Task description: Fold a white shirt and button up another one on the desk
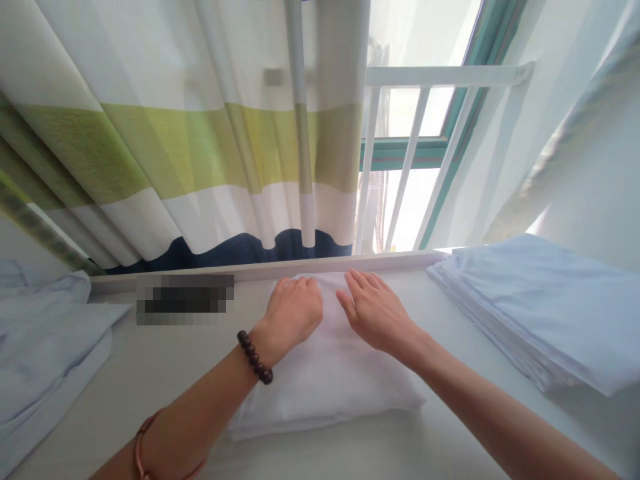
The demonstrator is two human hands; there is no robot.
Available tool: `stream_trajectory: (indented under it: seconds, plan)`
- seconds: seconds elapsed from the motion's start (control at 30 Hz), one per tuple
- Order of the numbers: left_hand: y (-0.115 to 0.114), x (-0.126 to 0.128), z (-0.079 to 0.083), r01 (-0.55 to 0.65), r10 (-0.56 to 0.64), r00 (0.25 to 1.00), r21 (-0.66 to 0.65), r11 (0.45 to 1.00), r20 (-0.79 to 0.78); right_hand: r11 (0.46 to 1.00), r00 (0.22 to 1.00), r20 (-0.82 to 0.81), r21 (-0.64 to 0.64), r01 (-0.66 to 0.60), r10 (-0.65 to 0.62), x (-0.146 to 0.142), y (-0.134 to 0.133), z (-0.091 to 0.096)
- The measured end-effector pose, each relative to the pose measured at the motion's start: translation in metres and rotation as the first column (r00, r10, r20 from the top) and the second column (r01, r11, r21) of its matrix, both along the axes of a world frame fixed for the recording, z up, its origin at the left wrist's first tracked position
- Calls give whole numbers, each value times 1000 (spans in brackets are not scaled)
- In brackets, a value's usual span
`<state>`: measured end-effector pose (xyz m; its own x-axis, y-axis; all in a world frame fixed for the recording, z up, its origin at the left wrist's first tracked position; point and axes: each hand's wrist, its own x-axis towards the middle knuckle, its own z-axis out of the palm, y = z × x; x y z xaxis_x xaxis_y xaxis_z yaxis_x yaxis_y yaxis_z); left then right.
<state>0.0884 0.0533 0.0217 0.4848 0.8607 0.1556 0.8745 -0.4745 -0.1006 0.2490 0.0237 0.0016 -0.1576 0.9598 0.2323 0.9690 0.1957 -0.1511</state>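
Note:
A folded white cloth lies flat before me on the white surface, its far edge close to the ledge. My left hand, with a dark bead bracelet at the wrist, rests at the cloth's far left corner. Its fingers curl down over the fabric, and the fingertips are hidden. My right hand lies palm down on the far right part of the same cloth, fingers stretched out and thumb apart. Both hands touch the cloth, with a strip of it showing between them.
A stack of folded white cloths sits at the right. Loose white cloth lies at the left, near a blurred dark object. Beyond the ledge hang striped curtains, beside white railings and a window.

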Motion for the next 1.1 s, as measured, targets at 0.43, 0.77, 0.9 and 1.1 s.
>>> stream_trajectory:
  seconds: [0.43, 0.77, 0.9, 1.1]
  plan:
    - [20, -12, -54, -144, 148, 986, -56, 988, 76, 987, 990, -28, -84, 138, -140, 7, 27, -41]
    - [6, -55, 0, -289, 284, 957, -304, 908, -61, 839, 971, -115, -530, 118, -209, 38, 1, 2]
    - [28, -92, 12, -107, 159, 987, -601, 792, 34, 567, 823, -549, -729, -385, -148, 44, 1, 13]
    - [36, -105, 13, 431, 276, 770, -788, 440, 575, 725, 530, -820, -498, -476, -215, 42, 2, 19]
